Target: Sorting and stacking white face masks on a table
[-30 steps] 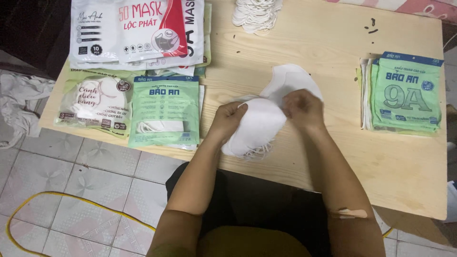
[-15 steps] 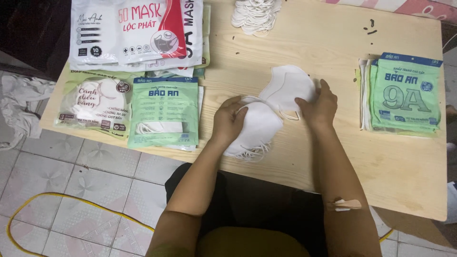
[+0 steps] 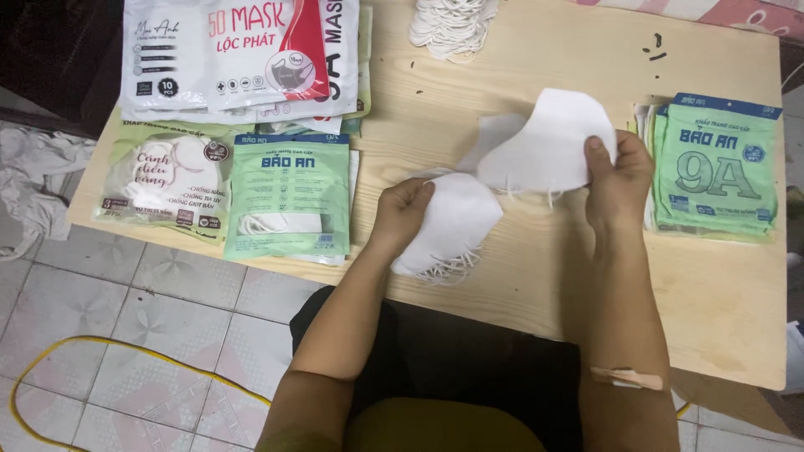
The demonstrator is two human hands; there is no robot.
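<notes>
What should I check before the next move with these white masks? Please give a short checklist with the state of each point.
1. The left hand grips the stack of white masks: ok.
2. The right hand holds the separated white masks clear above the table: ok.
3. Ear loops between the two bunches are free of each other: cannot tell, the strings hang close together.
4. Exact count of masks in the right hand: cannot tell.
5. Free table surface in front of the hands: ok.
6. The green packets lie near the right hand: ok.
</notes>
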